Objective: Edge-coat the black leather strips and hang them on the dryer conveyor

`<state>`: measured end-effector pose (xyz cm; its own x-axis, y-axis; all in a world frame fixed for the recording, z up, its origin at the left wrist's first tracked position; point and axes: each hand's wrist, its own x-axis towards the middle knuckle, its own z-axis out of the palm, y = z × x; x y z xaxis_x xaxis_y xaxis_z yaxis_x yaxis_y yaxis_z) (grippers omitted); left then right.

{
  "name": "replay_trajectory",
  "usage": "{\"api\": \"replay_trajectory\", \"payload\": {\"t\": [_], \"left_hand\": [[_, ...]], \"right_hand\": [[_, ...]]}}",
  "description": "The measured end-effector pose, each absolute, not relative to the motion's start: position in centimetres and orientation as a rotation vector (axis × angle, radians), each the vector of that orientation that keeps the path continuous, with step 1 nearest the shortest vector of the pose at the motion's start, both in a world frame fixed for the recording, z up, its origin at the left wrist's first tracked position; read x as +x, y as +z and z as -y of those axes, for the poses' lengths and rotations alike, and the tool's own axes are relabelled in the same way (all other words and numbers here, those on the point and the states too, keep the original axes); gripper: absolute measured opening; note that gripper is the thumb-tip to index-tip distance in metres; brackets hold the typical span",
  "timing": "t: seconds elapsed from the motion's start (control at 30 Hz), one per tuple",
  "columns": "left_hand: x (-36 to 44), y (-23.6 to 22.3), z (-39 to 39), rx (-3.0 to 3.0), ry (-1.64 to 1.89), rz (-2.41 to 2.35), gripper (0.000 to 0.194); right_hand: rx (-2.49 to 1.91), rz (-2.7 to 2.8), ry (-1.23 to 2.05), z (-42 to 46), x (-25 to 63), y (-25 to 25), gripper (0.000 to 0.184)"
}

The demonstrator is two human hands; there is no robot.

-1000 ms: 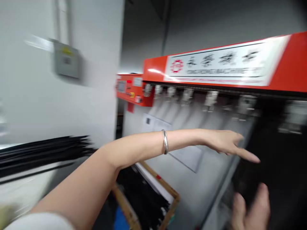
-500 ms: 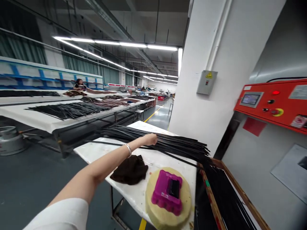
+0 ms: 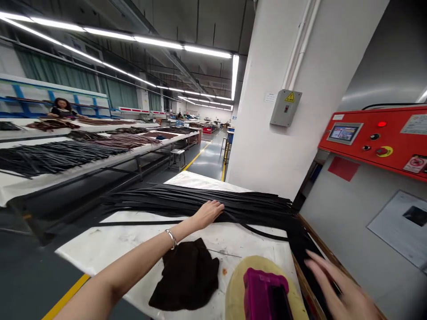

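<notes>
My left hand (image 3: 209,212) reaches across the white table (image 3: 123,240) and is closed at the near edge of a long bundle of black strips (image 3: 173,195). One black strip (image 3: 267,233) runs out from under its fingers and bends toward the right. The fingertips are partly hidden. My right hand (image 3: 343,284), slightly blurred at the lower right, hovers with thumb and fingers apart over the wooden-edged tray (image 3: 300,271) of black strips. It holds nothing that I can see.
A dark brown cloth (image 3: 188,275) lies on the table, beside a round yellowish pad (image 3: 236,284) bearing a magenta holder (image 3: 263,280). A red control panel (image 3: 376,142) and a white pillar (image 3: 263,151) stand close by. A person (image 3: 62,109) works at a far table.
My right hand has come into view at the lower right. My left hand stays at the bundle, its fist now lower and flatter. The view has shifted right and closer to the table.
</notes>
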<state>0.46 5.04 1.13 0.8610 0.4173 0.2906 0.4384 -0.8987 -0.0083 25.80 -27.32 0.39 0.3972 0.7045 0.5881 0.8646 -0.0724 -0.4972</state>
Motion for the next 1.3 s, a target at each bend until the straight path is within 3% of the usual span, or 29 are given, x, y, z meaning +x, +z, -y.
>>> {"api": "replay_trajectory", "payload": {"t": [0.13,0.23,0.4,0.5,0.6,0.7,0.87,1.0,1.13,1.3], "left_hand": [[4.4,4.4,-0.3,-3.025,-0.550,0.389,0.034],[5.3,6.6,1.5,-3.111,-0.648,0.309,0.037],[-1.0,9.7,-1.2,-3.420,-0.710,0.550,0.038],[-4.4,12.6,-1.6,-3.439,-0.654,0.789,0.039],[-2.3,16.1,1.6,-3.382,-0.621,0.666,0.035],[4.1,18.2,6.9,-3.336,-0.539,0.338,0.030],[9.7,17.5,12.3,-3.524,-0.344,0.097,0.027],[5.3,15.6,12.8,-3.828,-0.280,0.495,0.030],[2.7,13.3,14.5,-3.939,-0.440,0.917,0.028],[3.7,11.4,17.0,-4.034,-0.703,0.920,0.028]], "right_hand": [[-1.820,1.895,-0.492,17.1,23.3,4.8,0.065],[-2.001,1.935,-0.466,13.4,24.0,6.2,0.037],[-2.229,1.699,-0.427,20.0,33.8,4.4,0.036],[-2.298,1.534,-0.138,24.8,39.7,1.6,0.035],[-2.170,1.452,0.077,25.8,40.1,0.4,0.031],[-1.891,1.511,0.155,24.1,35.6,2.5,0.042],[-1.585,1.680,0.309,24.2,31.0,7.7,0.039],[-1.549,1.743,0.406,27.8,33.4,7.2,0.033],[-1.454,1.838,0.350,29.2,32.6,5.4,0.028],[-1.229,1.987,0.163,28.8,27.5,4.8,0.030]]}}
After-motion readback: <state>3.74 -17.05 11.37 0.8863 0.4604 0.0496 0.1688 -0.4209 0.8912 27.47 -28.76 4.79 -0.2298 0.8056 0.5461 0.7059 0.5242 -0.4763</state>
